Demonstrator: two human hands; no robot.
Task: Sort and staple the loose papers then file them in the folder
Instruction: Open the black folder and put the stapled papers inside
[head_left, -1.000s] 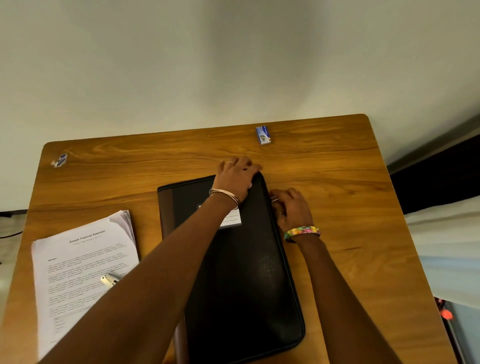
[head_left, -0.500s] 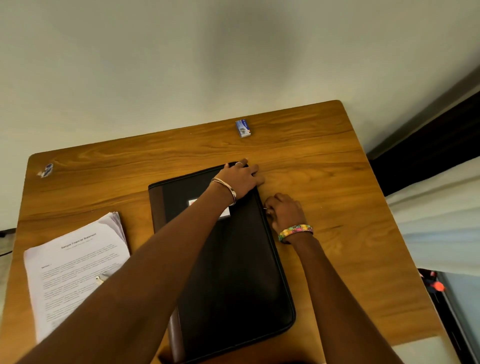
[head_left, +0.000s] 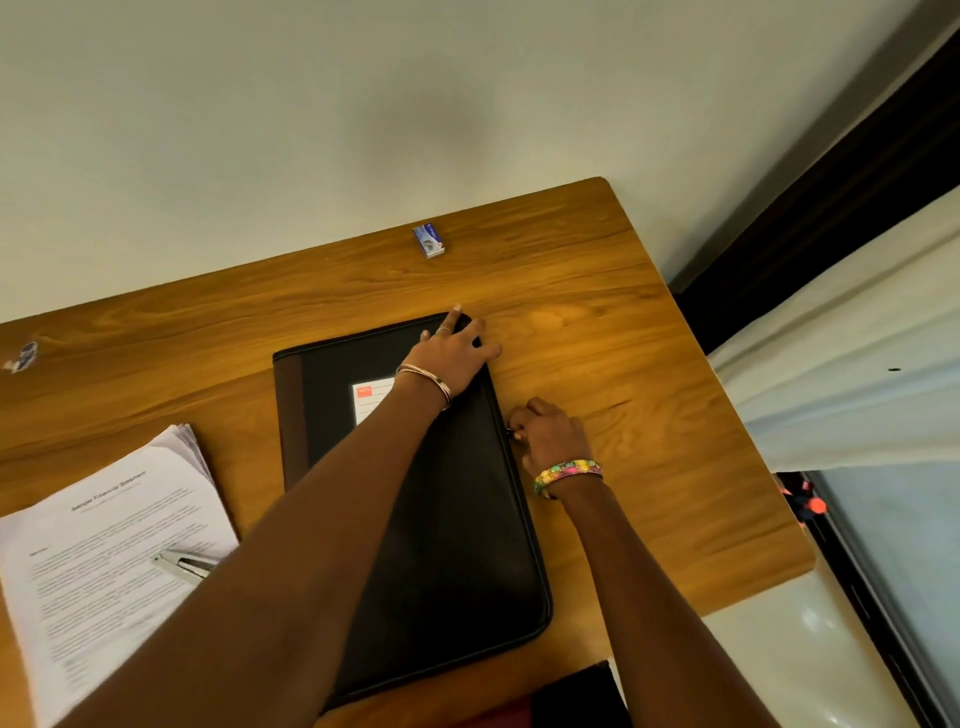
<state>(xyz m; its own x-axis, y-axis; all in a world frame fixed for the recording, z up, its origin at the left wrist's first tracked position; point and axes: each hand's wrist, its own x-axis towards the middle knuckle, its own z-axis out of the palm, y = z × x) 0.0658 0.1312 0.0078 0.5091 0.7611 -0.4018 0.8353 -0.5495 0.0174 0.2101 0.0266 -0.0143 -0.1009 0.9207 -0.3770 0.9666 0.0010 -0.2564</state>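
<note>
Left of the folder lies the stack of loose papers, with a stapler resting on it (mostly hidden by the forearm). The folder itself lies flat and closed on the table. The left hand presses its far right corner with fingers spread flat. At the folder's right edge the right hand pinches what looks like the zip pull; the pull is too small to make out surely. If the pressing hand lets up, the folder could slide with the pull and the zip could snag. Beyond the folder sits a small staple box.
</note>
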